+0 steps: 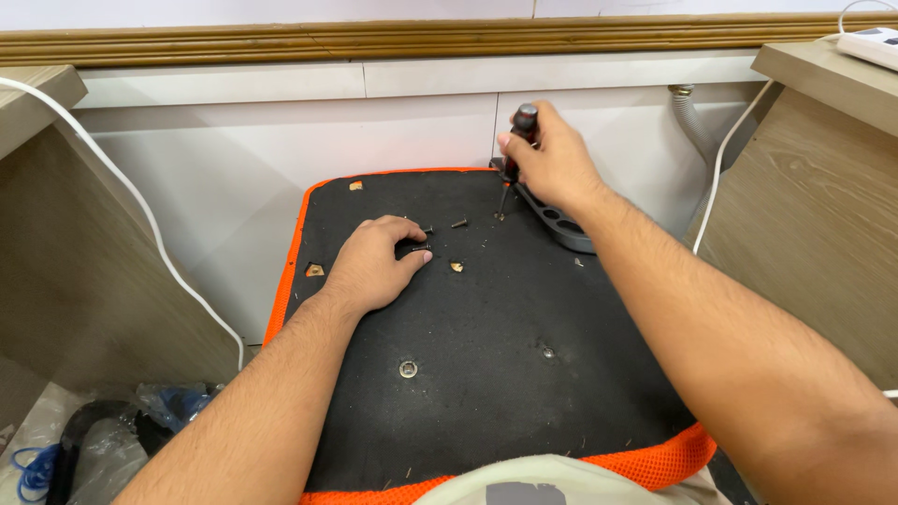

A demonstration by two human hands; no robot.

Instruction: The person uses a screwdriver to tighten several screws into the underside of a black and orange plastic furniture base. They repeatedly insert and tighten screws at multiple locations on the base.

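Screwdriver [515, 154]: held nearly upright at the far right edge of the seat base [486, 374], tip set on the black fabric.
Right hand [552, 154]: clamped around the screwdriver handle.
Left hand [374, 262]: laid curled on the fabric, fingers closed over a small dark part, left of the tip.
Loose screw [459, 223]: lying between both hands, nearer the tip.

White cable [140, 201] along the left wooden cabinet [65, 243], grey hose [690, 117] behind, power strip [875, 45] top right.

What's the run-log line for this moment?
right hand: grips screwdriver, tip on seat panel | left hand: on panel, pinching small dark part | loose screw nearby
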